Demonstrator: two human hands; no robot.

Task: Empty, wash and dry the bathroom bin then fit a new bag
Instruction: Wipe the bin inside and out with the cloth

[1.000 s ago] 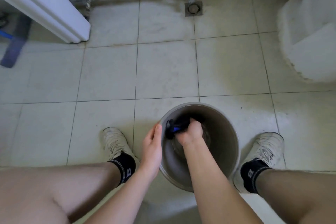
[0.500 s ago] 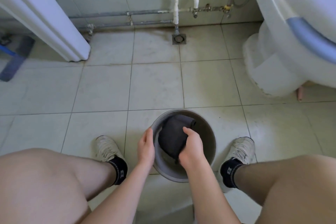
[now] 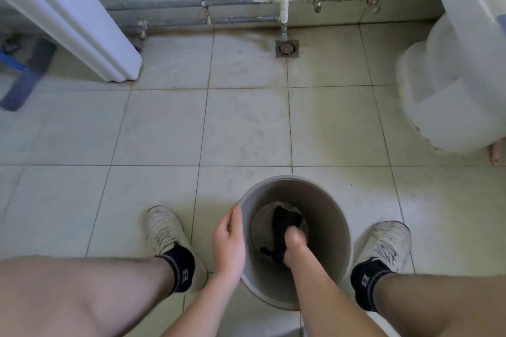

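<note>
a round, smooth grey plastic bin (image 3: 325, 216) stands upright on the pale tiled floor (image 3: 246, 123) between two white sneakers. the left hand (image 3: 228, 243) curls round its rim; the right hand (image 3: 294, 246) clutches a limp dark cloth (image 3: 282, 230). half a second ago the cloth was near the rim, now it is down at the bottom.

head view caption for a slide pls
Right hand wipes inside grey bin with dark cloth; left hand steadies rim.
</note>
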